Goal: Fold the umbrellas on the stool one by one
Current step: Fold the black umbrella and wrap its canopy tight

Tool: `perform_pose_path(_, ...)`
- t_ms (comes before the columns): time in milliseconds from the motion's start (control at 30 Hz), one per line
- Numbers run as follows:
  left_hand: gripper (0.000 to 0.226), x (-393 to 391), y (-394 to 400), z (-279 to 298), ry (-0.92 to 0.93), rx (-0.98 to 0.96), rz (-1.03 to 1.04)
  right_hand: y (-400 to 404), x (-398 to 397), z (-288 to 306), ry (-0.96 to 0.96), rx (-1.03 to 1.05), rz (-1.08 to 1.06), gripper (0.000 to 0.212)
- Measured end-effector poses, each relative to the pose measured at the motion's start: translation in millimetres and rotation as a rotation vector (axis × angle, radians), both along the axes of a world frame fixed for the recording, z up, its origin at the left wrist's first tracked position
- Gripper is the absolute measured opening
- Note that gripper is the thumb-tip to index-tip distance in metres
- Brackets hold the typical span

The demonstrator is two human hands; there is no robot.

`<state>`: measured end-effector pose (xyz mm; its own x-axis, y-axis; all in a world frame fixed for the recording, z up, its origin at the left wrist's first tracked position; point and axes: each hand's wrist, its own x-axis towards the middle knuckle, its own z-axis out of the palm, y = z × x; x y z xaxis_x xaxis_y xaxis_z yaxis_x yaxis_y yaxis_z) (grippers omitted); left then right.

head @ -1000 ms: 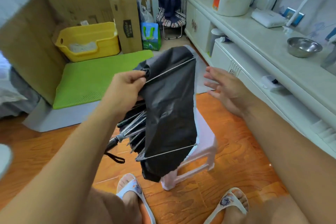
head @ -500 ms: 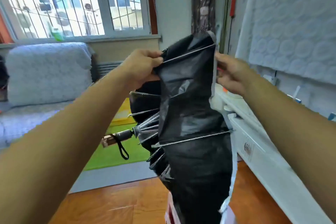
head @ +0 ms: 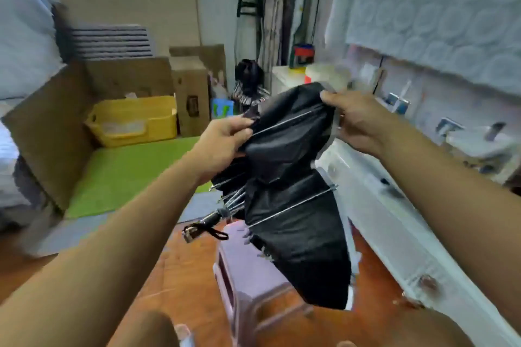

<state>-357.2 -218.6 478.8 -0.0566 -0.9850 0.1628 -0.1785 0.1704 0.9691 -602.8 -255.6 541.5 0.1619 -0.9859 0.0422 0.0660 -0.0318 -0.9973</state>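
Observation:
A black umbrella with silver ribs hangs half collapsed in front of me, its handle and wrist strap pointing down and left. My left hand pinches the canopy edge at a rib tip on the left. On the right, my right hand grips the top edge of the fabric. Below the umbrella stands a pale pink plastic stool; the hanging canopy covers part of its top.
A long white cabinet runs along the right wall. A green mat, a yellow bin and cardboard boxes lie at the left back. The floor is orange wood. The picture is blurred by motion.
The camera has tilted back down from the window toward the stool. My right hand, which was open beside the umbrella, now grips its top edge. The left hand keeps its pinch.

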Motion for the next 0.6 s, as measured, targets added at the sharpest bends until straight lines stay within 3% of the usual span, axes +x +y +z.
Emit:
perform_pose_path(200,0.010,-20.8,23.4,-208.2,-0.148,0.331,0.085,12.1,-38.6,-188.4,0.407,0.460,0.109,0.022)
perform_pose_path(300,0.020,-29.2,36.4,-247.6,-0.127,0.558,0.077,9.8,-49.1,-241.8,0.657,0.680,0.242,0.023)
perform_pose_path(367,0.023,-27.0,41.6,-258.9,-0.055,0.712,0.119,8.8,-48.1,-258.2,0.776,0.773,0.384,0.012)
perform_pose_path(433,0.021,-21.7,42.7,-262.0,0.012,0.780,0.144,5.2,-38.6,-263.4,0.772,0.789,0.421,0.020)
perform_pose_path(600,0.016,-11.0,30.1,-250.9,0.161,0.716,0.155,-13.9,-3.9,-262.5,0.373,0.705,0.190,0.036)
